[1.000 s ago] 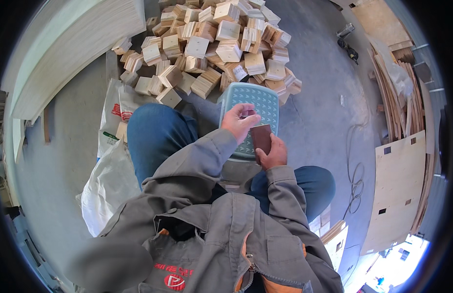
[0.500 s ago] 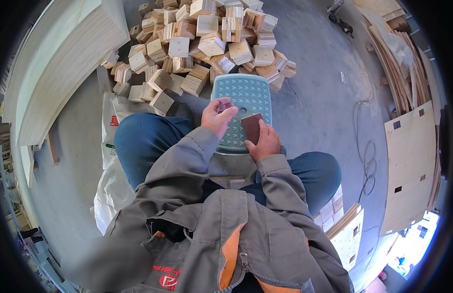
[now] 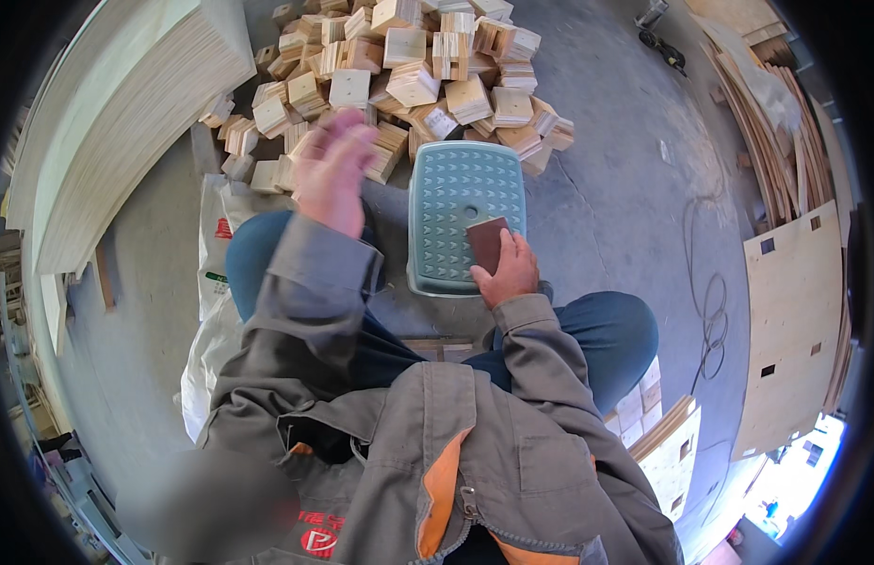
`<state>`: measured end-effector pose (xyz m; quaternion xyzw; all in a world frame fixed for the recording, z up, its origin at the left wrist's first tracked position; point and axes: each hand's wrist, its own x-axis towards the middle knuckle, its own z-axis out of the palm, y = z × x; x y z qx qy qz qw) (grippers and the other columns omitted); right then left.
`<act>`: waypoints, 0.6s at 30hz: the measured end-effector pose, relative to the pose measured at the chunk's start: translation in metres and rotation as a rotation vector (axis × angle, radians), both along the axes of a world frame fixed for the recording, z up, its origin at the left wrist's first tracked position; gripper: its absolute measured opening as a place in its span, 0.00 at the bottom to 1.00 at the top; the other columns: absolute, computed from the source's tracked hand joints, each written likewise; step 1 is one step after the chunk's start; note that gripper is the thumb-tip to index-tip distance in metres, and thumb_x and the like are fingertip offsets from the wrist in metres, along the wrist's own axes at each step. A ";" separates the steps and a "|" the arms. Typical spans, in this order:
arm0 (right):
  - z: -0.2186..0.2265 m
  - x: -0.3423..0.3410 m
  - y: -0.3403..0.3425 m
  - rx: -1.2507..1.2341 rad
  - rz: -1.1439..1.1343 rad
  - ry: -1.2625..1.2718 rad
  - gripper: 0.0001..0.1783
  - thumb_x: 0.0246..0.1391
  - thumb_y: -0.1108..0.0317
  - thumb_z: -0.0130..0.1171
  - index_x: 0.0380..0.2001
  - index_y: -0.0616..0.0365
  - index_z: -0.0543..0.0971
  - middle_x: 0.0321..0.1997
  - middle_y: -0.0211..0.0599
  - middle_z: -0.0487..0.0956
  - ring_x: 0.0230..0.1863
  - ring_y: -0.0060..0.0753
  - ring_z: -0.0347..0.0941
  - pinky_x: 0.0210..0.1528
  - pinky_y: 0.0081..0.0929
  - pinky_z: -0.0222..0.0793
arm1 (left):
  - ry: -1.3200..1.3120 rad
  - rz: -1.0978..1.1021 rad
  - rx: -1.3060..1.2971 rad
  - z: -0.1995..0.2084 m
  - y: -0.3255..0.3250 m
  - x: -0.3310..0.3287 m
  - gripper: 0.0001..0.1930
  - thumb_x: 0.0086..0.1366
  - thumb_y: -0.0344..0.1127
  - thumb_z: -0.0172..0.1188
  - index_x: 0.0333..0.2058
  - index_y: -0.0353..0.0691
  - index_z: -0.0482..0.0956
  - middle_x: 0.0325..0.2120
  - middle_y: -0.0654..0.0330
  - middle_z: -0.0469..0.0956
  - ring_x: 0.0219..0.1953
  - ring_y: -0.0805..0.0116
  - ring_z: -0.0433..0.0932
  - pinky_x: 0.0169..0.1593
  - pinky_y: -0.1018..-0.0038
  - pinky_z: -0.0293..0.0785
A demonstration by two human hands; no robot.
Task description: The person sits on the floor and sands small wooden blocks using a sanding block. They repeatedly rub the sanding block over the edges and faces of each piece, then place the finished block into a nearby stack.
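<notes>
My right hand [image 3: 509, 271] grips a small brown rectangle that looks like a piece of sandpaper [image 3: 486, 243], its thumb and fingers closed on the near end. It is held at the right part of a blue-green plastic stool [image 3: 441, 254] with a raised pattern and a round hole on top. Left of the stool, my left hand [image 3: 331, 184] is raised over my left knee, in front of the nearest wooden blocks. Its fingers are blurred but stretched out, with nothing visible in them. A large heap of light plywood blocks [image 3: 412, 85] lies beyond the stool.
At far left stand stacked plywood sheets [image 3: 126, 141]. White sacks [image 3: 216, 330] lie beside my left leg. A thin cable [image 3: 710, 320] coils on the floor at right, near leaning boards [image 3: 785, 330]. More boards [image 3: 671, 452] and blocks stand behind my right knee.
My left hand has moved left and away from above the stool toward the heap of blocks. My right hand stays at the stool with the sandpaper.
</notes>
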<state>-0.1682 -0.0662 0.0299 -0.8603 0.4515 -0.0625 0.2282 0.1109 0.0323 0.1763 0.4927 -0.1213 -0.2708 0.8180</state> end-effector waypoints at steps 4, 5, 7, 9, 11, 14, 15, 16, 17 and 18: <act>-0.003 0.002 -0.001 -0.004 0.024 -0.019 0.51 0.47 0.55 0.78 0.73 0.57 0.67 0.74 0.55 0.66 0.71 0.61 0.64 0.72 0.52 0.63 | -0.237 0.157 -0.077 0.055 0.047 0.068 0.19 0.71 0.27 0.63 0.59 0.34 0.78 0.55 0.53 0.82 0.55 0.60 0.83 0.56 0.64 0.81; -0.004 0.002 -0.001 -0.004 0.023 -0.033 0.50 0.48 0.56 0.78 0.72 0.58 0.67 0.73 0.56 0.67 0.71 0.62 0.64 0.73 0.51 0.62 | -0.278 0.192 -0.058 0.058 0.058 0.085 0.19 0.71 0.27 0.64 0.59 0.34 0.78 0.56 0.53 0.82 0.55 0.60 0.83 0.56 0.64 0.81; -0.017 -0.004 -0.006 -0.033 0.046 -0.067 0.50 0.48 0.56 0.78 0.72 0.60 0.67 0.72 0.57 0.68 0.72 0.62 0.64 0.74 0.51 0.61 | -0.338 0.250 0.036 0.050 0.086 0.124 0.19 0.71 0.28 0.64 0.59 0.35 0.78 0.56 0.55 0.82 0.56 0.62 0.83 0.56 0.65 0.81; -0.025 -0.007 -0.008 -0.049 0.073 -0.087 0.50 0.47 0.57 0.78 0.71 0.61 0.67 0.72 0.58 0.69 0.72 0.62 0.64 0.74 0.52 0.61 | -0.339 0.307 0.188 0.007 0.116 0.164 0.20 0.70 0.32 0.68 0.59 0.38 0.80 0.53 0.59 0.83 0.53 0.66 0.83 0.53 0.68 0.80; -0.022 -0.008 -0.009 -0.053 0.098 -0.094 0.51 0.47 0.57 0.78 0.71 0.62 0.67 0.71 0.58 0.70 0.72 0.61 0.65 0.75 0.51 0.60 | -0.316 0.363 0.364 -0.044 0.159 0.189 0.21 0.68 0.33 0.69 0.58 0.38 0.80 0.52 0.61 0.83 0.50 0.68 0.83 0.50 0.71 0.79; -0.017 -0.009 -0.009 -0.031 0.095 -0.098 0.51 0.46 0.58 0.79 0.71 0.62 0.67 0.71 0.58 0.69 0.73 0.61 0.64 0.75 0.51 0.60 | -0.231 0.420 0.666 -0.114 0.216 0.201 0.26 0.65 0.37 0.72 0.60 0.38 0.78 0.50 0.63 0.82 0.46 0.71 0.81 0.44 0.73 0.77; -0.014 -0.009 -0.008 -0.030 0.096 -0.100 0.51 0.46 0.59 0.78 0.71 0.63 0.67 0.72 0.57 0.69 0.73 0.60 0.64 0.76 0.51 0.59 | -0.099 0.381 0.692 -0.138 0.236 0.203 0.28 0.65 0.37 0.72 0.62 0.37 0.76 0.50 0.62 0.82 0.47 0.70 0.81 0.44 0.71 0.78; -0.014 -0.010 -0.008 -0.040 0.103 -0.096 0.51 0.46 0.60 0.78 0.71 0.63 0.67 0.72 0.57 0.69 0.74 0.60 0.63 0.76 0.51 0.59 | 0.036 0.342 0.712 -0.162 0.257 0.206 0.30 0.65 0.38 0.72 0.63 0.36 0.75 0.51 0.61 0.82 0.48 0.69 0.81 0.43 0.70 0.79; -0.014 -0.011 -0.009 -0.049 0.110 -0.094 0.50 0.46 0.60 0.78 0.71 0.64 0.67 0.72 0.57 0.69 0.74 0.59 0.63 0.76 0.51 0.59 | 0.061 0.334 0.806 -0.186 0.277 0.207 0.32 0.65 0.38 0.72 0.65 0.36 0.73 0.51 0.60 0.82 0.49 0.67 0.81 0.43 0.68 0.79; -0.014 -0.010 -0.009 -0.057 0.120 -0.094 0.50 0.47 0.60 0.78 0.71 0.64 0.67 0.72 0.57 0.70 0.74 0.59 0.63 0.76 0.51 0.59 | 0.086 0.327 0.899 -0.213 0.299 0.209 0.33 0.65 0.39 0.72 0.66 0.35 0.71 0.50 0.59 0.82 0.49 0.66 0.81 0.42 0.67 0.80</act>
